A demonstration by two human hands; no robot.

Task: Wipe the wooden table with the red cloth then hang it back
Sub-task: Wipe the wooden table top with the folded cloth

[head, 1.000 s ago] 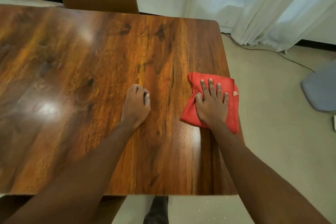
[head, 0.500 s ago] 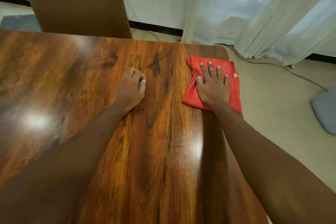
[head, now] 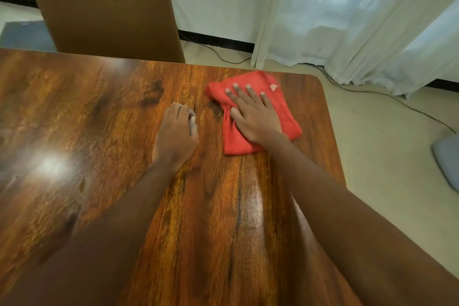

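While my right hand (head: 255, 117) presses flat, fingers straight, on the red cloth (head: 236, 139) near the far right corner of the wooden surface (head: 99, 131), my left hand (head: 177, 131) rests beside it, fingers curled on nothing. A hard push outward could send the bunched cloth over the edge. Where it hangs is out of view, and the surface's near edge is cut off.
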